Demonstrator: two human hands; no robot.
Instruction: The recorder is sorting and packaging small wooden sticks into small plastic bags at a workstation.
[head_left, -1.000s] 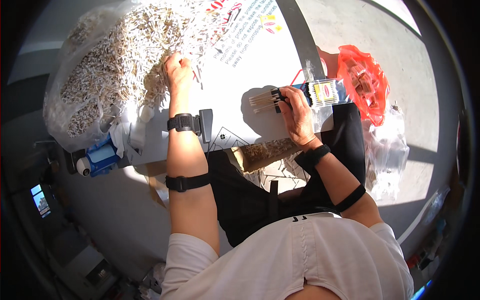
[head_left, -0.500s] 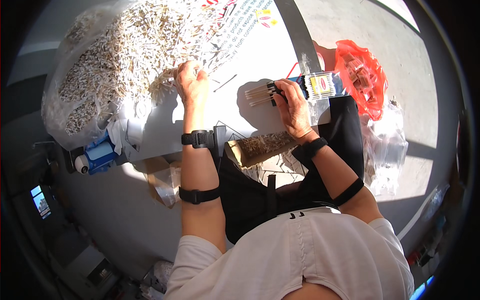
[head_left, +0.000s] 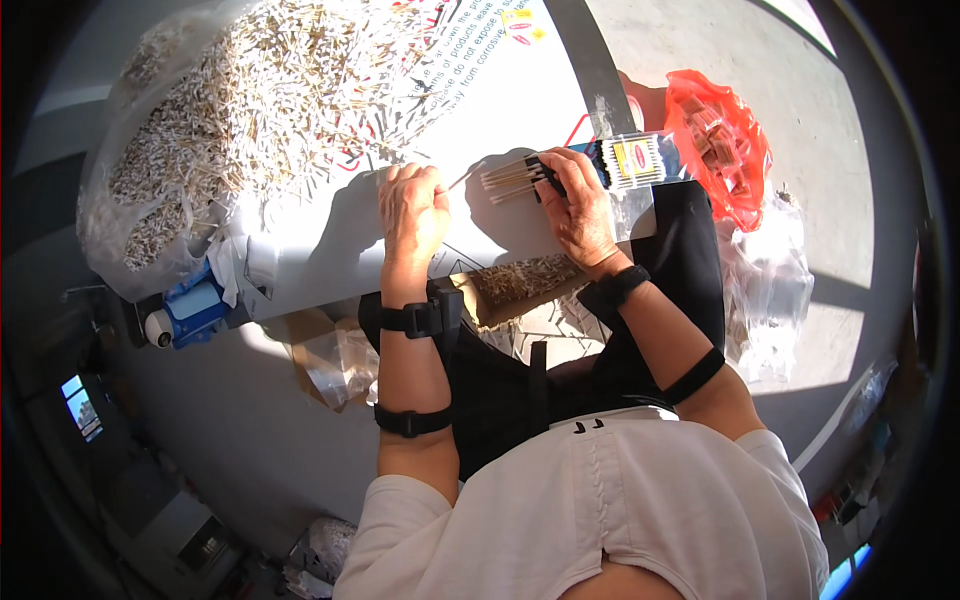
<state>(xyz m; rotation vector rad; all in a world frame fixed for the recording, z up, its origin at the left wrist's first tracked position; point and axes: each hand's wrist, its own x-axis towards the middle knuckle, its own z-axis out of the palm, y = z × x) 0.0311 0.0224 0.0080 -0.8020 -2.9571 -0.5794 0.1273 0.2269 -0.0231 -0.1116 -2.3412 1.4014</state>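
My left hand point(head_left: 413, 212) is closed in a pinch over the table, and a thin cotton swab pokes out of it toward my right hand. My right hand point(head_left: 578, 205) grips a small bundle of cotton swabs point(head_left: 510, 182); their pale sticks point left and black ends show by the fingers. Just beyond the right fingers lies a clear packet of cotton swabs point(head_left: 632, 162) with a yellow label. To the left, a large heap of loose cotton swabs point(head_left: 290, 100) spills from a clear plastic bag point(head_left: 105, 225) onto the white printed tabletop point(head_left: 500, 100).
A red plastic bag point(head_left: 757, 175) of small packs sits at the right, above a clear plastic bag point(head_left: 768, 300). Below the table edge is an open cardboard box point(head_left: 487, 308) with sticks in it. A blue and white object point(head_left: 195, 310) hangs at the table's left corner.
My left hand has moved right and nearer to me, away from the heap, and now pinches a swab. My right hand keeps its grip on the bundle, nearly in place.
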